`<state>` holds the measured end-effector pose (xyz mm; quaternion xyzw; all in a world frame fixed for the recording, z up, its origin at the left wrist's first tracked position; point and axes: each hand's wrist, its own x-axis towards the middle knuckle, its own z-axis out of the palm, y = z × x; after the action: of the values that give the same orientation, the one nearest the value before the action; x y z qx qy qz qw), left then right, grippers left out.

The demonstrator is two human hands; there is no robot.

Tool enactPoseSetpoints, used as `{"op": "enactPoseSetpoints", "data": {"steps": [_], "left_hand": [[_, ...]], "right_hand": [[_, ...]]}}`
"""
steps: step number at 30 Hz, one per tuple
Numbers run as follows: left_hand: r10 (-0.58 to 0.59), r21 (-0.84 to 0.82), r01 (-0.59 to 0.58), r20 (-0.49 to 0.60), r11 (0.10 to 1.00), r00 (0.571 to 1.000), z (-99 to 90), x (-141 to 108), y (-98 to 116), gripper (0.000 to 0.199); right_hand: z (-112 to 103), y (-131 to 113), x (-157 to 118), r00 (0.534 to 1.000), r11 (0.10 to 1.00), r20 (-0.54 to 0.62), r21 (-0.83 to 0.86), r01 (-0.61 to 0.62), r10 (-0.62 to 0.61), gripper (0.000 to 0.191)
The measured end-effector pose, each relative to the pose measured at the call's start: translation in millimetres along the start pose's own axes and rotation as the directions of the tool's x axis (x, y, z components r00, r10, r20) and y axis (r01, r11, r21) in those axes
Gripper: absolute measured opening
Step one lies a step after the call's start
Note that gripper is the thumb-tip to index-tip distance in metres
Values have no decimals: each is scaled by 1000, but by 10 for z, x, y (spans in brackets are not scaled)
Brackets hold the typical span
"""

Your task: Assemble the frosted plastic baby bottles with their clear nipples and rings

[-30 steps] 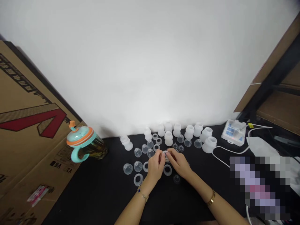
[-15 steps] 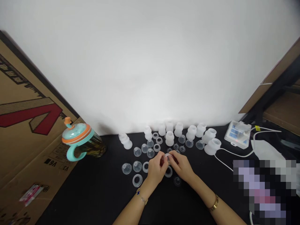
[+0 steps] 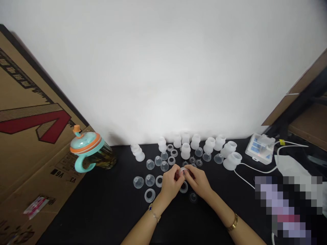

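Left hand and right hand, curled nearly closed, still pinch a ring in front of the white bottle; it has tipped, so handling seems unfinished.

"How much of the pale piece shows?"
"Just its upper rim; the left hand and right hand hide the rest."
"And the forearms?"
"Cut off by the bottom edge. The cardboard box runs out past the left."
"What's under the mosaic on the right?"
"Can't tell. The print on the power strip is too small to read. One ring is partly covered by the left hand."
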<state>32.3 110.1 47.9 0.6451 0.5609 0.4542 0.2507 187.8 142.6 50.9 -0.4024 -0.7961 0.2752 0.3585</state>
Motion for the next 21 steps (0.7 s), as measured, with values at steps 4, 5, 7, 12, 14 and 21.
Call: {"op": "enactPoseSetpoints", "data": {"steps": [4, 5, 7, 12, 14, 21], "left_hand": [[3, 14, -3, 21, 1000, 1000, -7, 2, 7, 23], [0, 21, -1, 27, 1000, 1000, -9, 2, 10, 24], [-11, 29, 10, 39, 1000, 999, -10, 0, 13, 26], [-39, 61, 35, 76, 998, 996, 8, -11, -9, 32], [-38, 75, 32, 79, 997, 996, 19, -14, -24, 35], [-46, 62, 41, 80, 997, 996, 28, -5, -34, 33]], "right_hand": [[-10, -22, 2, 999, 999, 40, 50, -10, 8, 27], [-10, -24, 2, 999, 998, 50, 63, -15, 11, 27], [-7, -23, 3, 998, 996, 54, 81, -24, 20, 27], [12, -13, -1, 999, 997, 23, 67, -33, 32, 26], [20, -12, -6, 999, 998, 24, 57, -36, 34, 25], [42, 11, -16, 998, 996, 37, 73, -53, 51, 23]]}}
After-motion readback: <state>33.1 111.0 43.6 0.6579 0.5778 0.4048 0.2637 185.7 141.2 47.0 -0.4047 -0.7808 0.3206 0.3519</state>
